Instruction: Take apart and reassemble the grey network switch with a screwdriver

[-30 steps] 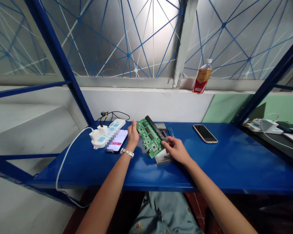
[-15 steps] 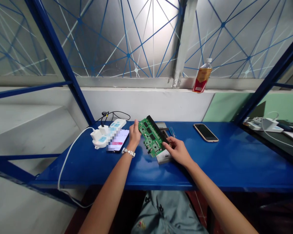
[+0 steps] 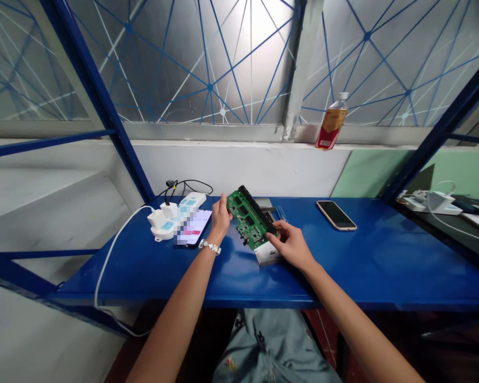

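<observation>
Between my two hands a green circuit board (image 3: 246, 215) is held tilted above the table, with a long black strip along its far right edge. My left hand (image 3: 221, 218) grips the board's left end, a bracelet on that wrist. The fingers of my right hand (image 3: 290, 242) are closed on its right end, at the black strip. Beneath the board lies a silver-grey metal casing (image 3: 266, 254), partly hidden by the board and my right hand. Thin blue pieces (image 3: 281, 214), too small to name, lie just behind.
On the blue table (image 3: 383, 260) a white power strip (image 3: 165, 229) with plugs and cables stands left, beside a lit phone (image 3: 197, 226). A dark-screened phone (image 3: 337, 215) lies right. A drink bottle (image 3: 332, 123) stands on the window ledge. Blue posts frame both sides.
The circuit board has tipped a little, so its face shows at a flatter angle. Both hands keep their grip in nearly the same place.
</observation>
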Demonstrator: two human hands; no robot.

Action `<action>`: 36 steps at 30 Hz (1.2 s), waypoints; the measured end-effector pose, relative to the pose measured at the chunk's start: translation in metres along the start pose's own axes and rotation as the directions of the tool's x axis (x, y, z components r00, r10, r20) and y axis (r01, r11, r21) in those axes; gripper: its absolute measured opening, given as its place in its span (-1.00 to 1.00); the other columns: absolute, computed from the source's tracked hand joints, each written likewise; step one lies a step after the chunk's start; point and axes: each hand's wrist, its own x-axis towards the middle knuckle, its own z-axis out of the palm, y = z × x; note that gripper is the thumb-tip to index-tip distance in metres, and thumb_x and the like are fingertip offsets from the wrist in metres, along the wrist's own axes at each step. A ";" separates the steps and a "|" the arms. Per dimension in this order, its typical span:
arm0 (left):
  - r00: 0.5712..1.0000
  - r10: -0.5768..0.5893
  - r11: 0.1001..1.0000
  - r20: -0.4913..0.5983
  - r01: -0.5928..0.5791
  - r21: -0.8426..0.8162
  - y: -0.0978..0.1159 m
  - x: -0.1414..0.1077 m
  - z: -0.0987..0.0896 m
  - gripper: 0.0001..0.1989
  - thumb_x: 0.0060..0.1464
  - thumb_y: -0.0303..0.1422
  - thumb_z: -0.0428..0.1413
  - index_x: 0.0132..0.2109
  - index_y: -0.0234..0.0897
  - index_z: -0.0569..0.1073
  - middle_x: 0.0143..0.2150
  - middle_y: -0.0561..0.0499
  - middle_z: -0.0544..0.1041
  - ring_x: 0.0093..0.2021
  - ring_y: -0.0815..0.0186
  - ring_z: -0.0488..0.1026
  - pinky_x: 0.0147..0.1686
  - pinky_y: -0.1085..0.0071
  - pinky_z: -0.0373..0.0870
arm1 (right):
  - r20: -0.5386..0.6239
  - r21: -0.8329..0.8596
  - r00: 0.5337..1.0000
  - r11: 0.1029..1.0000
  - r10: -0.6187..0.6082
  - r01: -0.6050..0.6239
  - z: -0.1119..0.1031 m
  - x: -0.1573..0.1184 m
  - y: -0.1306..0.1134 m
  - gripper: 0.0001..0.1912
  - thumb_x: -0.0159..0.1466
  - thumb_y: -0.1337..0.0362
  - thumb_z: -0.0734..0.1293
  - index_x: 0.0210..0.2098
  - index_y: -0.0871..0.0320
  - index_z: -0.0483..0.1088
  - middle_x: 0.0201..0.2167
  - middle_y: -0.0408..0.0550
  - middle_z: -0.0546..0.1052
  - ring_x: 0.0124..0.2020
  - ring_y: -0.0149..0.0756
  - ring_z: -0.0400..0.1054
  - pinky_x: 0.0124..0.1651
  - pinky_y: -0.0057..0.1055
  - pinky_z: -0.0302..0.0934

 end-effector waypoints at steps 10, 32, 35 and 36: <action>1.000 0.015 0.998 -0.006 -0.015 -0.058 -0.007 0.005 0.000 -0.27 0.26 0.24 -0.17 -0.65 -0.20 0.16 -0.74 0.08 0.17 -0.71 0.43 0.13 -0.66 0.45 0.02 | -0.035 0.087 0.998 0.995 -0.051 0.053 0.002 0.000 0.002 -0.69 0.21 0.17 0.43 -0.09 0.13 0.42 -0.64 -0.31 0.35 -0.61 -0.41 0.22 -0.45 -0.44 0.12; 0.996 -0.089 0.948 0.016 0.089 -0.305 0.003 0.007 0.001 -0.35 0.18 0.25 -0.07 -0.57 -0.20 0.24 -0.75 0.13 0.16 -0.79 0.43 0.12 -0.77 0.47 -0.06 | 0.082 0.281 0.981 0.948 -0.176 0.147 -0.002 -0.004 -0.001 -0.71 0.26 0.28 0.33 -0.02 0.13 0.44 -0.52 -0.23 0.39 -0.51 -0.39 0.33 -0.42 -0.44 0.18; 0.996 -0.090 0.945 0.028 0.094 -0.313 0.001 0.007 0.000 -0.38 0.18 0.21 -0.05 -0.56 -0.20 0.26 -0.74 0.12 0.18 -0.79 0.41 0.15 -0.79 0.46 0.00 | 0.113 0.328 0.980 0.937 -0.162 0.117 -0.002 -0.003 0.001 -0.73 0.29 0.26 0.35 -0.02 0.13 0.46 -0.51 -0.22 0.41 -0.48 -0.38 0.37 -0.40 -0.44 0.21; 0.996 -0.081 0.944 0.032 0.087 -0.319 0.000 0.007 0.000 -0.39 0.17 0.20 -0.04 -0.56 -0.21 0.28 -0.73 0.12 0.18 -0.78 0.41 0.15 -0.80 0.46 0.01 | 0.129 0.340 0.979 0.935 -0.157 0.105 -0.002 -0.003 0.002 -0.73 0.29 0.25 0.36 -0.02 0.13 0.47 -0.51 -0.21 0.42 -0.47 -0.38 0.38 -0.40 -0.44 0.21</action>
